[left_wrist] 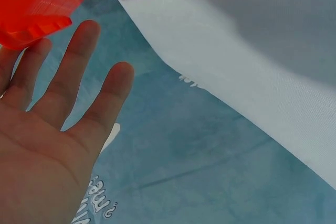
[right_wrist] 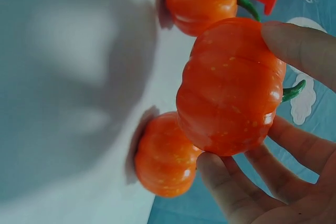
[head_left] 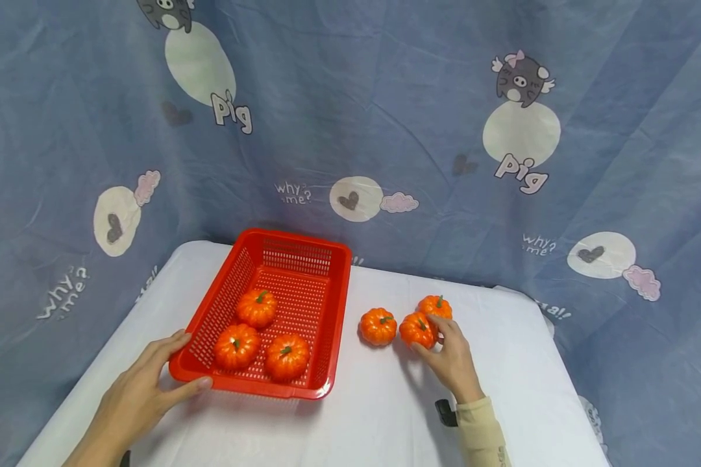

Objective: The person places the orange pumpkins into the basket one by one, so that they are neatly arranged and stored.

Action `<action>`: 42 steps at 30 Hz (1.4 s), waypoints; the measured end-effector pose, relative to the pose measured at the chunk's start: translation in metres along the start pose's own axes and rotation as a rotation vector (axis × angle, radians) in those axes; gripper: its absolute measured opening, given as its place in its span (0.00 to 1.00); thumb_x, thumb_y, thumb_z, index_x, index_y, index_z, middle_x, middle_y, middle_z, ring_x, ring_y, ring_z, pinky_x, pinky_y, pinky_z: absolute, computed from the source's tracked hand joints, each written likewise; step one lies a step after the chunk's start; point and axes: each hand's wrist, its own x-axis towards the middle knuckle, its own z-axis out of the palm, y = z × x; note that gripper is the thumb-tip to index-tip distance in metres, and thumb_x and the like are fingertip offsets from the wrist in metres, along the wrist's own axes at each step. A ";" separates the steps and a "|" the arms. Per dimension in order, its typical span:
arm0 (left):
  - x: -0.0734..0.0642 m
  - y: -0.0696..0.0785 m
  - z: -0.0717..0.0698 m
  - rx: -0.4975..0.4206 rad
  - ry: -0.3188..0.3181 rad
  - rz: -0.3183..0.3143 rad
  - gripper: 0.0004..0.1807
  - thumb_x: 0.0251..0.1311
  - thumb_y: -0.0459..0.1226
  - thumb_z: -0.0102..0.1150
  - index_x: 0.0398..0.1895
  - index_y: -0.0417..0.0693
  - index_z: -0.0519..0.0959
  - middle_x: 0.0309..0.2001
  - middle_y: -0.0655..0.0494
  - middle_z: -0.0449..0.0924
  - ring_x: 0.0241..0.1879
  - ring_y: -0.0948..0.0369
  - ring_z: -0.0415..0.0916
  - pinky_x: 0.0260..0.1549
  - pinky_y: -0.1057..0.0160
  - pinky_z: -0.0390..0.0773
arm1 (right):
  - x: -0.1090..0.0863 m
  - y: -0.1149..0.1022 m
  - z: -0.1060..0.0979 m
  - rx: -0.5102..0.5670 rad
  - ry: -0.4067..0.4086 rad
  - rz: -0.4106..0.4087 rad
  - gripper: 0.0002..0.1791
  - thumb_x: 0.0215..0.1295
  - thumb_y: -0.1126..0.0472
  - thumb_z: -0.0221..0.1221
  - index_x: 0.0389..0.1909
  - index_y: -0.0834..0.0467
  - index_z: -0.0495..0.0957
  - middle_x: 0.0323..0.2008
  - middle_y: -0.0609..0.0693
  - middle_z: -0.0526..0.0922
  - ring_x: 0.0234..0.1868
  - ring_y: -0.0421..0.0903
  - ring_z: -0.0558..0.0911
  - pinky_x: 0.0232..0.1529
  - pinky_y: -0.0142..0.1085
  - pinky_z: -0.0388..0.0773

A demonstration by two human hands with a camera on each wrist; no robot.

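Observation:
My right hand (head_left: 452,363) pinches a small orange toy pumpkin (right_wrist: 231,87) with a green stem between thumb and fingers. The pumpkin is lifted, and its shadow falls apart from it on the cloth. Two similar pumpkins sit on the table close by, one to its left (head_left: 378,326) and one just behind it (head_left: 435,306). My left hand (head_left: 143,383) rests at the near left corner of a red plastic basket (head_left: 340,311), fingers fairly straight along the side and thumb by the front wall. In the left wrist view the fingertips (left_wrist: 37,51) meet the basket's rim.
Three more pumpkins lie inside the basket, toward its near left part: one farther back (head_left: 257,308), two in front (head_left: 236,347). White cloth (head_left: 385,421) covers the table. A blue curtain (head_left: 304,117) with pig prints hangs behind and around it.

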 end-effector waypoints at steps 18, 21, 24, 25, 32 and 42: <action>-0.001 0.000 0.001 0.006 0.008 0.003 0.62 0.43 0.75 0.63 0.76 0.45 0.62 0.73 0.39 0.62 0.66 0.35 0.64 0.53 0.24 0.66 | 0.007 -0.019 0.005 0.070 0.015 -0.084 0.37 0.52 0.57 0.78 0.63 0.60 0.77 0.60 0.59 0.77 0.48 0.54 0.81 0.49 0.48 0.81; -0.001 0.000 0.001 0.009 0.016 0.008 0.62 0.44 0.74 0.64 0.76 0.45 0.63 0.73 0.39 0.63 0.66 0.35 0.64 0.53 0.24 0.66 | 0.008 -0.023 0.006 0.069 0.014 -0.104 0.37 0.52 0.56 0.78 0.63 0.59 0.77 0.60 0.59 0.77 0.49 0.54 0.81 0.50 0.48 0.81; -0.001 0.000 0.001 0.014 0.018 0.012 0.62 0.44 0.75 0.64 0.76 0.45 0.63 0.73 0.39 0.63 0.66 0.35 0.64 0.53 0.24 0.66 | 0.010 -0.027 0.007 0.083 0.011 -0.109 0.37 0.52 0.56 0.78 0.63 0.59 0.77 0.60 0.58 0.77 0.49 0.54 0.82 0.51 0.48 0.81; -0.001 0.001 0.002 0.016 0.018 0.011 0.62 0.43 0.75 0.64 0.75 0.45 0.63 0.73 0.39 0.63 0.66 0.35 0.65 0.53 0.24 0.66 | 0.010 -0.029 0.007 0.089 0.009 -0.111 0.37 0.52 0.56 0.78 0.63 0.59 0.77 0.60 0.58 0.77 0.49 0.54 0.82 0.51 0.48 0.81; -0.001 0.001 0.002 0.021 0.007 0.004 0.63 0.44 0.76 0.62 0.76 0.44 0.62 0.74 0.39 0.62 0.66 0.35 0.64 0.54 0.24 0.65 | 0.014 -0.038 0.008 0.107 -0.003 -0.130 0.38 0.52 0.56 0.78 0.65 0.58 0.76 0.61 0.56 0.76 0.51 0.53 0.83 0.53 0.49 0.81; -0.002 0.001 0.003 0.026 0.010 0.002 0.63 0.44 0.76 0.62 0.76 0.44 0.62 0.74 0.39 0.62 0.66 0.34 0.63 0.54 0.23 0.65 | 0.019 -0.050 0.010 0.113 0.004 -0.180 0.37 0.53 0.55 0.78 0.64 0.57 0.76 0.61 0.53 0.77 0.58 0.50 0.78 0.53 0.46 0.82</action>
